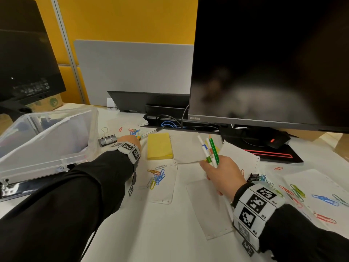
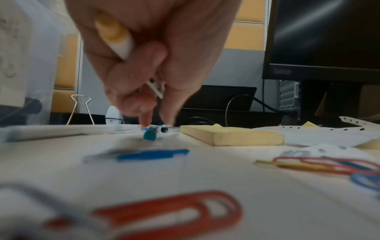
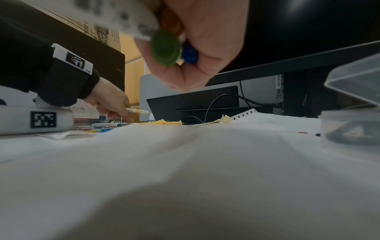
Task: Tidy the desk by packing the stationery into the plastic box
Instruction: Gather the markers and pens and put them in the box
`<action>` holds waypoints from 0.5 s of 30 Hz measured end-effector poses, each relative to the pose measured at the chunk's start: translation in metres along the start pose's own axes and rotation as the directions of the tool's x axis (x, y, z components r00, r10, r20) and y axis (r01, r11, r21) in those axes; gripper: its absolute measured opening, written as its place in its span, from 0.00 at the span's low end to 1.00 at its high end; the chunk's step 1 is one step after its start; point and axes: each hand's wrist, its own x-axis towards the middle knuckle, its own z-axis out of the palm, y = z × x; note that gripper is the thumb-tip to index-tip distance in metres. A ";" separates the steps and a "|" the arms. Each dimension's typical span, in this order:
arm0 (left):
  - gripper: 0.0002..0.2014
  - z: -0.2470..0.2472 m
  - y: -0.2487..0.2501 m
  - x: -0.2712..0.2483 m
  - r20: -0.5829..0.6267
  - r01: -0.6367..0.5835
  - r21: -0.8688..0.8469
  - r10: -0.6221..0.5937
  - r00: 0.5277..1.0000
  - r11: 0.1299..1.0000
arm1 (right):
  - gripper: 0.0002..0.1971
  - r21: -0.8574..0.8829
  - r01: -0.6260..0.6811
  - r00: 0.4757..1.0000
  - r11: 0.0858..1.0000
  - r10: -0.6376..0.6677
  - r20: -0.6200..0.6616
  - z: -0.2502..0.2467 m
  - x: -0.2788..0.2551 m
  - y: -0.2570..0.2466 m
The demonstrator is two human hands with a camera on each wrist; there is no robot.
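Note:
The clear plastic box (image 1: 47,137) stands open at the left of the desk. My left hand (image 1: 132,139) is down on the desk just right of it. It grips a white and yellow marker (image 2: 115,35) in the palm. Its fingertips (image 2: 147,120) touch down at a teal-capped pen (image 2: 150,134) that lies among paper clips. My right hand (image 1: 217,167) is near the desk's middle and grips a bunch of pens (image 1: 209,150) that point upward. Their green cap (image 3: 165,48) and blue cap (image 3: 190,53) show in the right wrist view.
A yellow sticky pad (image 1: 159,146) lies between my hands, and a black binder clip (image 1: 107,138) beside the box. Coloured paper clips (image 1: 156,176) and paper sheets (image 1: 207,205) litter the desk, with more clips (image 1: 298,191) at right. A monitor (image 1: 264,63) and mouse (image 1: 273,140) stand behind.

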 end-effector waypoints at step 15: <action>0.09 -0.019 0.049 -0.088 0.120 -0.168 -0.861 0.513 0.850 0.479 | 0.23 0.111 0.155 0.982 0.982 -0.140 -0.127 -0.009 -0.006 -0.010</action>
